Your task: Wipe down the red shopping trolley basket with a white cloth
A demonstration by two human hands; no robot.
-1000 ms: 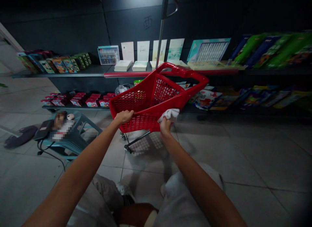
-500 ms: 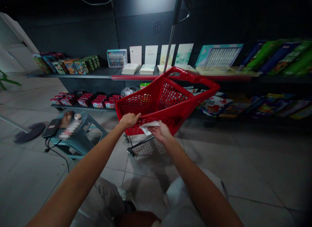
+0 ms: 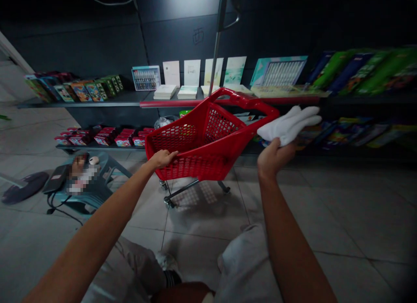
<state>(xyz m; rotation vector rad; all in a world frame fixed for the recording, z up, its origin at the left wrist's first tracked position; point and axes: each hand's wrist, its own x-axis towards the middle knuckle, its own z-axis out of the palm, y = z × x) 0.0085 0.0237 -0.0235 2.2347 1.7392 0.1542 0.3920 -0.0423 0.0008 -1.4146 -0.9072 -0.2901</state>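
Note:
A small red shopping cart with perforated sides stands on the tiled floor before me, its handle toward the upper right. My left hand is closed over the cart's near rim at its left part. Held out at the right, beside the cart's handle, my right hand grips a white glove. The glove's fingers point up and to the right, spread apart. Part of my right hand's fingers are hidden under the glove.
Behind the cart runs a dark shelf with boxes, booklets and pen sets. Red boxes and bagged goods fill the lower level. A grey-blue stool with small items and a cable stands left. A metal pole rises behind the cart.
My right hand has swung from the cart's near side out to the right, carrying the white glove, which now shows its spread fingers. My left hand stays on the rim.

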